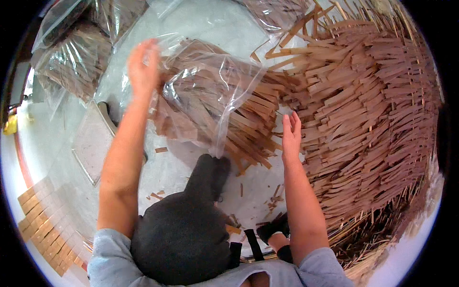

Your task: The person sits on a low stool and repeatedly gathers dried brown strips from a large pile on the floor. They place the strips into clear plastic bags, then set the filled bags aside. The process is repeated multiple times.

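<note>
A clear plastic bag (200,93) lies on the pale floor before me, partly filled with flat brown strips (261,125) that fan out of its right side. My left hand (145,64) is at the bag's upper left edge, blurred, its fingers curled; whether it grips the film cannot be told. My right hand (292,134) is raised between the bag and a large pile of brown strips (358,107), fingers extended, with nothing seen in it. The bag's gathered plastic reaches down to my dark-clothed leg (200,179).
More filled clear bags (75,57) lie at the upper left, another (276,14) at the top. A pale diamond-shaped panel (93,140) stands left of my forearm. Stacked tan blocks (46,229) are at the lower left. Strip scraps (276,201) litter the floor near my foot.
</note>
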A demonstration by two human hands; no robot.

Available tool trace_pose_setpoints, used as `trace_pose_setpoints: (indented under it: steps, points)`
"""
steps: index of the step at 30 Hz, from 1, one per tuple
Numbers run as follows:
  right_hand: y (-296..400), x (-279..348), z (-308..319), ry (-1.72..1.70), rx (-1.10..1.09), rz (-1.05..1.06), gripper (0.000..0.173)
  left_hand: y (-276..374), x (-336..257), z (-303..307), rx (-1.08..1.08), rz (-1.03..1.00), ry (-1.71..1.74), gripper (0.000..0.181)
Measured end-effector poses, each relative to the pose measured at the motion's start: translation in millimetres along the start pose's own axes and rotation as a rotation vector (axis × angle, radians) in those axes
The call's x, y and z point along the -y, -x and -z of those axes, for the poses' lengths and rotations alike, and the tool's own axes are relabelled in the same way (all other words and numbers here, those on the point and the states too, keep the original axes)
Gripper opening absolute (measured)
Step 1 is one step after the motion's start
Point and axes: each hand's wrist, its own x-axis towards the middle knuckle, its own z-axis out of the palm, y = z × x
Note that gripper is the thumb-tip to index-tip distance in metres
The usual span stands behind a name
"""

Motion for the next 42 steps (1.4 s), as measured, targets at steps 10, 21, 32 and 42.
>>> trace_pose_setpoints:
  steps: [10,21,32,42]
  points:
    - [12,60,-50,-0.058,0.418,0.094,0.056,-26,93,-1,0.606,1.134,0.491,0.077]
    - [-133,20,-38,0.019,0.135,-0.026,0.041,-25,61,-15,0.539,0.896,0.402,0.069]
    - [-22,-30,32,-0.157,0.011,-0.027,0.042,36,90,49,0.18,0.787,0.355,0.063]
    - [56,0,-65,-0.619,0.42,-0.427,0.055,95,62,48,0.294,1.171,0.731,0.065]
